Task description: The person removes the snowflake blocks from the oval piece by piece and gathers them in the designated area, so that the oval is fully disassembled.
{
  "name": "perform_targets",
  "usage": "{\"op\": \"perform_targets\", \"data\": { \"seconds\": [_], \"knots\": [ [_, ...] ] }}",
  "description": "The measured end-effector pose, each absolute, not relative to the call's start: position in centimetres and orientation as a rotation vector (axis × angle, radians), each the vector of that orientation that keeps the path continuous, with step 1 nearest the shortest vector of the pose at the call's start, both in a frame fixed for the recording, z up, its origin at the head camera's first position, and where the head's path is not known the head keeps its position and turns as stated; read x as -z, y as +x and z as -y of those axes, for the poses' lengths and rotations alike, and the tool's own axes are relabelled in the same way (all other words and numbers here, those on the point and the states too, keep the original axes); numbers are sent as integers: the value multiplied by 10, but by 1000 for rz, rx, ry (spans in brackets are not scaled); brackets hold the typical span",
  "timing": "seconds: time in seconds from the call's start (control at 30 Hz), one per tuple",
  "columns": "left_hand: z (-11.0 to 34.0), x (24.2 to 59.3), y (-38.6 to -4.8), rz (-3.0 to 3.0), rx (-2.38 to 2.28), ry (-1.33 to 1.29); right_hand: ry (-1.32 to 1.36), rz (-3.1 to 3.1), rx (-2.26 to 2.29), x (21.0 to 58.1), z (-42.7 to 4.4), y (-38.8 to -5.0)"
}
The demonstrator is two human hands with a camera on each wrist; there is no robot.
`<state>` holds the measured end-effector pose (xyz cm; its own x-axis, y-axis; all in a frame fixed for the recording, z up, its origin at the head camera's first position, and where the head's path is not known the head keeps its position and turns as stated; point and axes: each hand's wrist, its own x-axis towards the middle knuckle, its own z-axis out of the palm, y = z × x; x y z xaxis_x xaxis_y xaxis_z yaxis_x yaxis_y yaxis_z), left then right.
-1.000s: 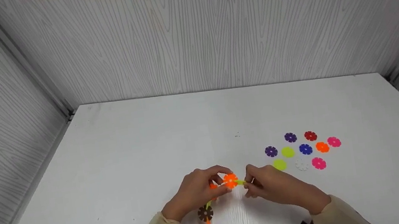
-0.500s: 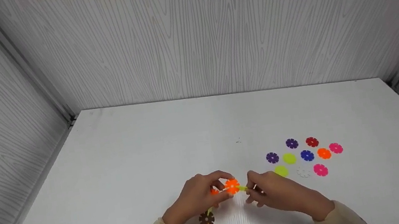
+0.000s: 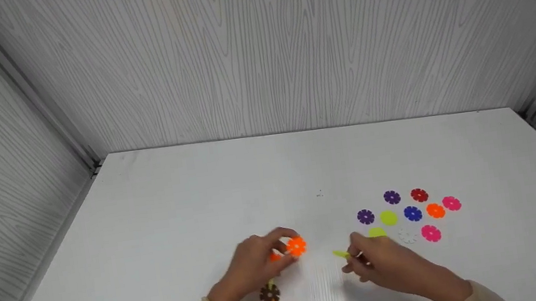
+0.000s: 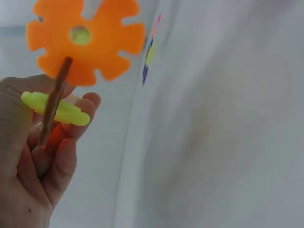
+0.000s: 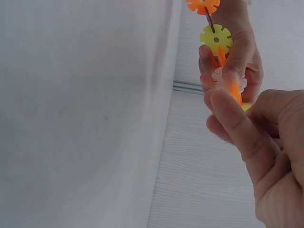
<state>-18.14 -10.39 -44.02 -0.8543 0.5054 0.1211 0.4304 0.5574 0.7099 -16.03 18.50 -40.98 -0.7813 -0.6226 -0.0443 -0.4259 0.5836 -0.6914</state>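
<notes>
In the head view my left hand (image 3: 252,265) pinches an orange notched disc (image 3: 296,246), the end of a chain of discs hanging past a brown disc (image 3: 269,295). Right of it, my right hand (image 3: 394,264) holds a yellow-green disc (image 3: 340,253) edge-on, with a gap between that and the orange one. The left wrist view shows an orange disc (image 4: 104,42) large in front of my left hand (image 4: 38,156), joined to a brown piece (image 4: 54,102). In the right wrist view, a yellow disc (image 5: 216,39) and a white disc (image 5: 222,80) belong to the chain.
Loose discs lie on the white table (image 3: 192,208) beyond and right of my right hand, among them a blue one (image 3: 412,213), a red one (image 3: 419,195) and a pink one (image 3: 430,233). A grey wood-grain wall (image 3: 285,48) rises behind the table.
My right hand has moved right with the yellow-green disc, which has come apart from the orange one. My left hand has shifted slightly left with the chain.
</notes>
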Motion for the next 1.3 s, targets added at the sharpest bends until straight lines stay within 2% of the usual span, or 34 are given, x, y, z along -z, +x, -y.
{"op": "perform_targets", "data": {
  "seconds": [0.1, 0.2, 0.63, 0.97, 1.3],
  "knots": [
    [137, 444, -180, -2724, -1247, 648, -713, -2561, 1155, 413, -220, -161],
    [150, 444, -179, -2689, -1329, 553, -648, -2617, 1242, 415, -241, -162],
    [134, 444, -182, -2690, -1304, 536, -632, -2811, 1168, 412, -252, -166],
    [124, 443, -177, -2584, -1385, 524, -312, -2850, 1119, 412, -286, -168],
    [123, 442, -172, -2521, -1422, 520, -119, -2821, 1085, 415, -324, -164]
  ]
}}
